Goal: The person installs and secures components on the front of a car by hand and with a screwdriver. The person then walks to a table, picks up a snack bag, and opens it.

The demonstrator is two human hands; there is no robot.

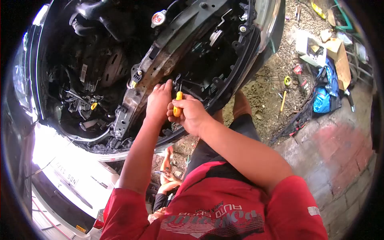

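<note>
In the head view, my right hand point(191, 114) is closed around the yellow handle of a screwdriver point(178, 105). Its thin shaft points up into the front of an open engine bay. My left hand point(159, 99) is right beside it, at the edge of the rusty metal crossmember point(168, 60). The left fingers are curled together, and what they grip, if anything, is hidden. Just beyond the fingertips is a small dark metal part point(177, 79), too small to name.
A radiator cap point(159, 18) and a horn-like disc point(216, 38) sit farther up. On the ground at right lie a yellow-handled tool point(284, 98), a white box point(310, 48) and a blue bag point(322, 100). Another person's hand point(170, 176) shows below, near a white car point(76, 180).
</note>
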